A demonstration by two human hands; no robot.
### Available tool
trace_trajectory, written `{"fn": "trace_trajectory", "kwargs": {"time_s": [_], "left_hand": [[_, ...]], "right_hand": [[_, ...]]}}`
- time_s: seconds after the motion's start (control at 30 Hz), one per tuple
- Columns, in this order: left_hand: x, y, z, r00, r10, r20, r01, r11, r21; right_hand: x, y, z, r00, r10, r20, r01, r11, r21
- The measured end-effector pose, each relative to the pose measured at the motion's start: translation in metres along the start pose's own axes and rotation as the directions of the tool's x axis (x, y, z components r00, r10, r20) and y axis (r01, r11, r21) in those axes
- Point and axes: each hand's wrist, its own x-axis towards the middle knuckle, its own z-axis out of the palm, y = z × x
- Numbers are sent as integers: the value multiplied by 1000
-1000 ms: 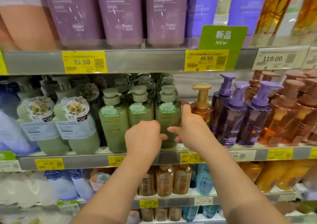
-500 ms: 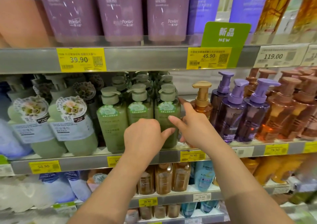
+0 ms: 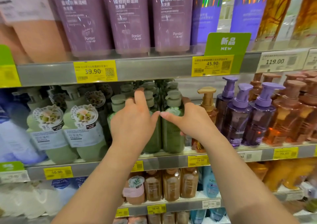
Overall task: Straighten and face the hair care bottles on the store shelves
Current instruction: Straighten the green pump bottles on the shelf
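On the middle shelf (image 3: 171,163), the left hand (image 3: 133,122) grasps the middle green pump bottle (image 3: 152,138) and the right hand (image 3: 190,120) grasps the right green pump bottle (image 3: 173,138) just beside it, thumbs almost touching.

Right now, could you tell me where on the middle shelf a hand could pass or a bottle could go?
The one visible gap lies behind the gold-pump amber bottle, between the dark green pump bottles and the purple pump bottles. Elsewhere the bottles stand tight together, and the left hand and right hand occupy the green row.
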Motion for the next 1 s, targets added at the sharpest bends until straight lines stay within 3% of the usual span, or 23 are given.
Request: {"fn": "trace_trajectory", "kwargs": {"time_s": [0.13, 0.33, 0.87, 1.0], "left_hand": [[7, 0, 7, 975, 25, 222, -19, 999, -32], [10, -3, 15, 950, 59, 308, -38, 997, -74], [4, -3, 3, 975, 43, 217, -28, 997, -72], [0, -1, -1, 980, 34, 197, -25, 998, -49]], "right_hand": [[3, 3, 2, 1000, -16, 0, 16, 997, -76], [5, 4, 0, 999, -33, 21, 33, 999, -21], [-3, -9, -17, 984, 46, 174, -53, 998, 38], [-7, -8, -12, 987, 62, 148, -56, 997, -47]]}}
